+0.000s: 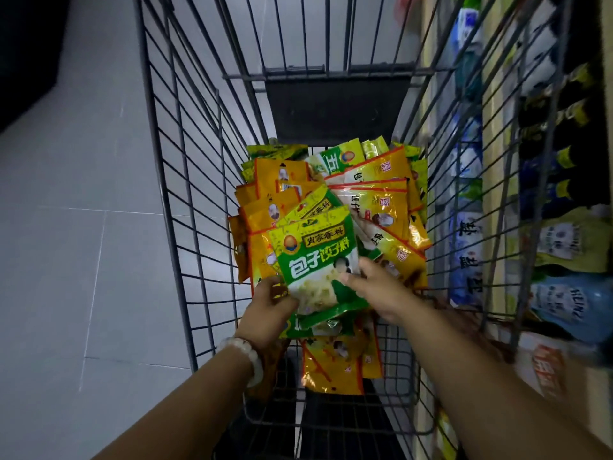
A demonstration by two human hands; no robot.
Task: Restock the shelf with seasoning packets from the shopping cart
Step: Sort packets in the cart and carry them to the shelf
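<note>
A wire shopping cart (172,180) holds a heap of orange seasoning packets (388,197) and some green-and-yellow ones. Both hands are inside the cart at its near end. My left hand (270,305) grips the lower left edge of a small stack of green seasoning packets (315,257), and my right hand (374,287) pinches the stack's lower right part, thumb on the front. The stack is lifted a little above the heap. More orange packets (335,366) lie under the hands. The shelf (560,227) stands to the right of the cart.
The shelf on the right carries blue-white bags (467,250), dark bottles (557,127) and a blue pouch (570,307), all blurred. Grey floor tiles (83,260) lie left of the cart. A dark flap (335,104) closes the cart's far end.
</note>
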